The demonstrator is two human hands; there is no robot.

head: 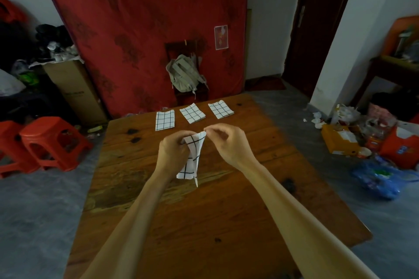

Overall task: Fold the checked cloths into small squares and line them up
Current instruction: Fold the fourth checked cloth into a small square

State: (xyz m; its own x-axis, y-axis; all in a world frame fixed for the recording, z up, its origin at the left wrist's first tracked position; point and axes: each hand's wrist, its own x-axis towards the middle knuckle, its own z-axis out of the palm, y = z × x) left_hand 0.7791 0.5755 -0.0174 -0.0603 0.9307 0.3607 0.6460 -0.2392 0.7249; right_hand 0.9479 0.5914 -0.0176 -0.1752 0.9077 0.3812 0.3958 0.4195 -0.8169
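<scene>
Hands were raised together above the middle of the wooden table (226, 210), both forearms extending from the near edge. The left hand (173, 149) gripped the upper left part of an unfolded checked cloth (192, 158), its fingers curled round the fabric. The right hand (226, 142) pinched the cloth's top right corner between thumb and fingertips, the remaining fingers curled. The cloth hung down between the two hands in a narrow, loosely gathered strip, white with a black grid; its lower end pointed toward the table surface, and whether it touched the wood could not be determined. Three folded checked cloths lay in a row along the far edge of the table, apart from one another: the left folded cloth (164, 120), the middle folded cloth (192, 113), and the right folded cloth (220, 109). Each was a small flat rectangle, the middle and right ones turned at a slight angle. Behind the table stood a dark chair (181, 47) bearing a pale backpack (184, 73), set against a red patterned hanging (136, 18). Two red plastic stools (52, 142) stood on the floor to the left, next to a cardboard box (72, 88). Bags, boxes and packaged bottles (381, 174) lay on the floor to the right.
</scene>
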